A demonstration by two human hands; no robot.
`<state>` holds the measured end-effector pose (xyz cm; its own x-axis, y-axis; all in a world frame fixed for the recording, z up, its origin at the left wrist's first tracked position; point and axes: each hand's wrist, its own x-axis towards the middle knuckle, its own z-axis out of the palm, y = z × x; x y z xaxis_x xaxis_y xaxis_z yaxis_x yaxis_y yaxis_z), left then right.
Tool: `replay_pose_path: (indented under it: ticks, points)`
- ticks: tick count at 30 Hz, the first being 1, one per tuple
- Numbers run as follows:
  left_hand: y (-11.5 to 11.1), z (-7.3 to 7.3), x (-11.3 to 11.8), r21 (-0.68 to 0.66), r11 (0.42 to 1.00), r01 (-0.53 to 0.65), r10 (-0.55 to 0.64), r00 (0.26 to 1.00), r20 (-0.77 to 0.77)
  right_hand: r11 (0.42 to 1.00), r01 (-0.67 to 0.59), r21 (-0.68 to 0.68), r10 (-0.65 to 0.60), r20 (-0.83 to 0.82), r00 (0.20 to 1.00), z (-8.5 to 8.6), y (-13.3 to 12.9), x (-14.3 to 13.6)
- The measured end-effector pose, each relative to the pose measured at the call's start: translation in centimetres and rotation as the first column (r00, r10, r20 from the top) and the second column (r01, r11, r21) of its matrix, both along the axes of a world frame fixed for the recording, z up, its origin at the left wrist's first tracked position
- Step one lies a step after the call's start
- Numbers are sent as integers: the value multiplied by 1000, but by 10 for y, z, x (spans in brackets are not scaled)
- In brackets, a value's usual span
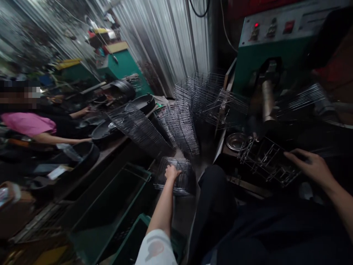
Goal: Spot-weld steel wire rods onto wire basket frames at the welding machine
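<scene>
My left hand (172, 172) reaches down onto a stack of wire racks (183, 184) near my left knee, its fingers curled over the top wires and the thumb out to the right. On the right, my right hand (314, 167) is held at the edge of a metal wire fixture (264, 158), fingers stretched and thumb apart; whether the fingertips touch it I cannot tell. Above the fixture stands a green machine (278, 51) with a lit red lamp and a round metal electrode arm (267, 99). A small metal dish (236, 141) sits left of the fixture.
More stacked wire racks (182, 125) lean ahead of me before a corrugated metal wall (165, 40). Green crates (110, 206) stand at lower left. Further left, a person in a pink sleeve (30, 123) works at a bench with black round pans (103, 132).
</scene>
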<state>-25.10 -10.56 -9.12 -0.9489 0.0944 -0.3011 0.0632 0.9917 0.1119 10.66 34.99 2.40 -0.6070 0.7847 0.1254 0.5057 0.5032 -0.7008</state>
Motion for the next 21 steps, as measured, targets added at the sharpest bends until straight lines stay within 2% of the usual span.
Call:
replay_pose_path:
  ticks: [4, 8, 10, 13, 16, 18, 21]
  points:
    - [-9, -27, -17, -17, 1000, 4, -3, 996, 86, 1000, 19, 22, -19, -2, 1000, 1, 3, -7]
    - [-31, -40, -40, -18, 1000, -12, 14, 994, 111, 998, 16, 67, -17, 19, 1000, -1, 12, -17]
    - [-36, -43, -44, -6, 1000, 7, -6, 994, 113, 995, 21, 99, -19, -13, 1000, -4, 13, -26]
    - [-32, -41, -35, 17, 998, 67, -69, 991, 111, 994, -28, 106, 36, -76, 996, -9, 3, -41]
    - [-25, -33, -23, 42, 990, 134, -137, 988, 65, 979, -164, 121, 173, -70, 982, -3, -14, -49]
    - [-21, -25, -21, 61, 984, 165, -166, 986, 8, 964, -220, 153, 234, -87, 968, 12, -29, -46]
    - [-5, -6, -25, 114, 969, 219, -205, 971, -120, 962, -234, 139, 252, -129, 959, 48, -57, -23]
